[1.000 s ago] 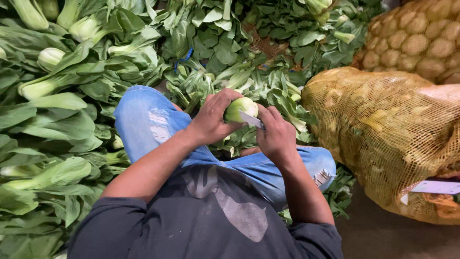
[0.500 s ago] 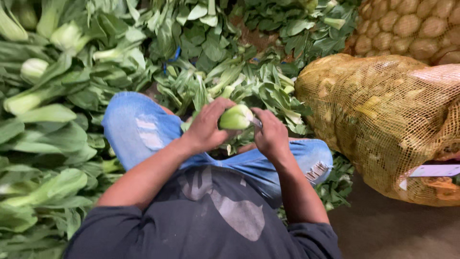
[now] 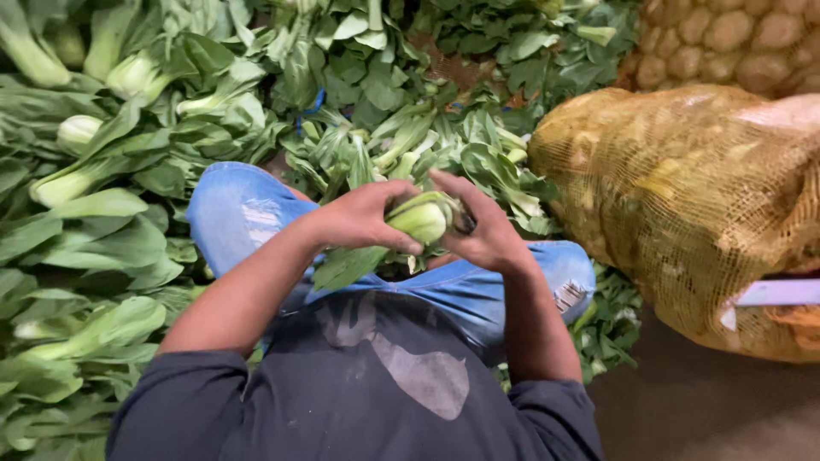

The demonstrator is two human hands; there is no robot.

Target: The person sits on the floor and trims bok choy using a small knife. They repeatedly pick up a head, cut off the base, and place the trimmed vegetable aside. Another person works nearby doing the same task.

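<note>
My left hand (image 3: 359, 220) grips a pale green bok choy (image 3: 420, 218) over my lap, its white base turned to the right. One dark leaf (image 3: 346, 266) of it hangs down below my fingers. My right hand (image 3: 489, 232) is closed against the base of the plant, with the dark end of a small knife (image 3: 465, 224) showing between hand and stalk. The blade is hidden. My knees in blue jeans (image 3: 235, 213) spread to either side under both hands.
Heaps of bok choy (image 3: 94, 188) lie to my left and ahead (image 3: 376, 77). A big yellow net sack (image 3: 683, 205) of vegetables stands close on the right, and a second sack of round tubers (image 3: 735, 43) behind it. Brown floor (image 3: 700, 410) shows at bottom right.
The bok choy has turned in my hands and come lower toward my lap. My right hand has shifted over its base, hiding the knife blade that showed before.
</note>
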